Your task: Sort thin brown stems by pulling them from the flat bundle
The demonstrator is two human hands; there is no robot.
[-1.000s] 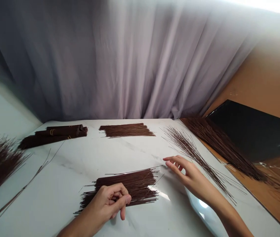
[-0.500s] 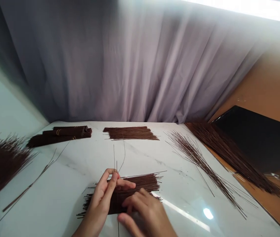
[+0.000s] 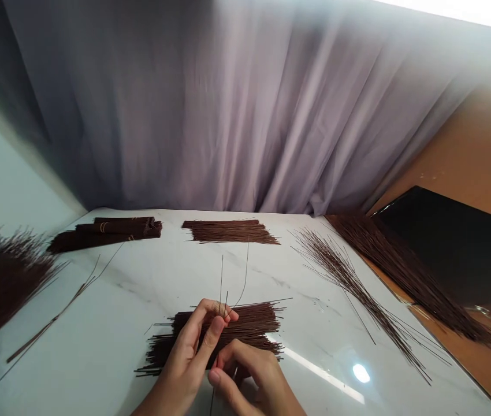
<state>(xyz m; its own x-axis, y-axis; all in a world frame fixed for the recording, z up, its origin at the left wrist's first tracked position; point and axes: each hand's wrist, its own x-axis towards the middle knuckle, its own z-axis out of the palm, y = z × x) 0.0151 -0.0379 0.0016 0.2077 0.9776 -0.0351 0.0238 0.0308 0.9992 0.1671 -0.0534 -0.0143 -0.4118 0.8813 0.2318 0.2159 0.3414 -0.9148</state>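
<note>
Thin dark sticks (image 3: 245, 271) rise from the pinched fingers of my left hand (image 3: 197, 346), over a flat pile of short brown sticks (image 3: 258, 323). Just right of it, my right hand (image 3: 249, 372) has its thumb and forefinger together at the pile's near edge, round the lower part of a thin stick that runs down out of view. Both hands hide the middle of the pile, whose ragged ends show on either side.
On the white marble table (image 3: 111, 323) lie tied bundles (image 3: 115, 228), another flat pile (image 3: 230, 231), a few loose sticks (image 3: 59, 315), a loose fan of sticks (image 3: 358, 289), a bushy heap (image 3: 3, 283) and long sticks (image 3: 401, 271) by a black panel (image 3: 445, 248).
My left hand has shifted right with the thin sticks, and their upper ends have moved right too. My right hand's fingers have drawn together at the pile's near edge.
</note>
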